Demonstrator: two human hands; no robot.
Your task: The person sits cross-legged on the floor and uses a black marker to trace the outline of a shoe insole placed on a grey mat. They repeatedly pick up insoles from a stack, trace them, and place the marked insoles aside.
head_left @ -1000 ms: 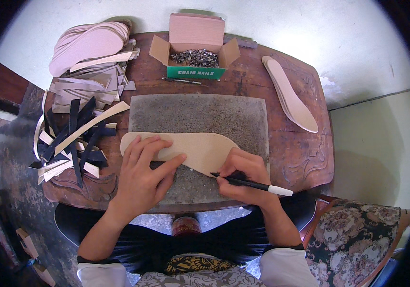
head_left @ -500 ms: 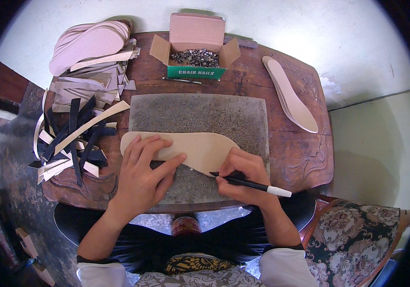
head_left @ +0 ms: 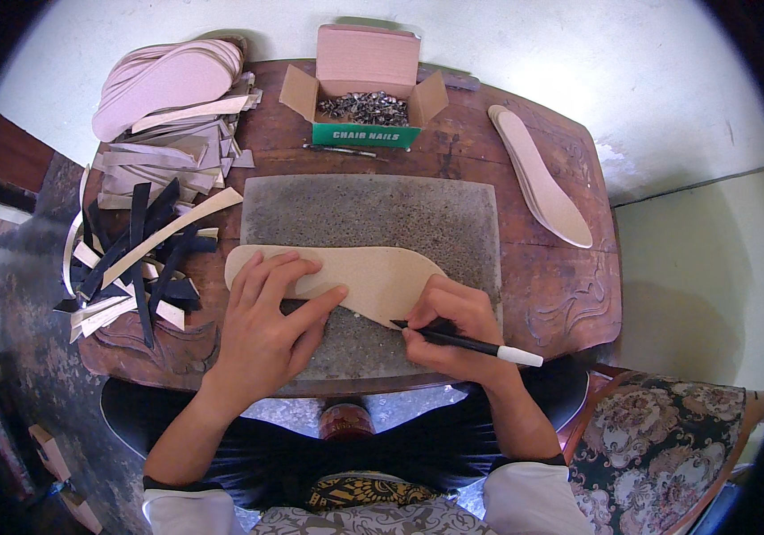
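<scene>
A beige insole lies crosswise on a grey stone slab, its heel end to the left. My left hand rests over the heel half with the fingers spread, thumb along the near edge. In my right hand is a black marker pen with a white end, held in a writing grip. Its tip touches the insole's near edge at the wide forefoot part. The side of my right hand rests by the toe end and hides some of it.
An open box of nails stands at the back. Stacked pink insoles and grey strips are at the far left, black and cream strips nearer. More insoles lie at the right. A floral chair stands lower right.
</scene>
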